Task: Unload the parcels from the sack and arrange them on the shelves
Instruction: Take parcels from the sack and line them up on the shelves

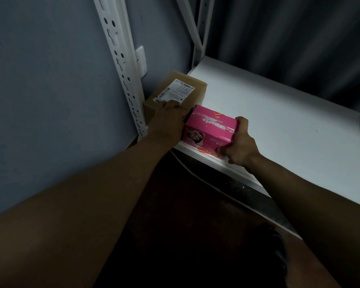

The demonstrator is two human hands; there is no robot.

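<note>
A pink printed box sits at the front left of the white shelf. My right hand grips its right end, thumb on the front face. My left hand lies between the pink box and a brown cardboard parcel with a white shipping label. Its fingers are against the pink box's left side and over the parcel's near edge. The parcel stands in the shelf's left corner, touching the pink box. The sack is not in view.
A white slotted upright post rises at the shelf's left front corner against a blue-grey wall. A second post stands at the back. Bare shelf surface stretches to the right. Dark floor lies below the shelf edge.
</note>
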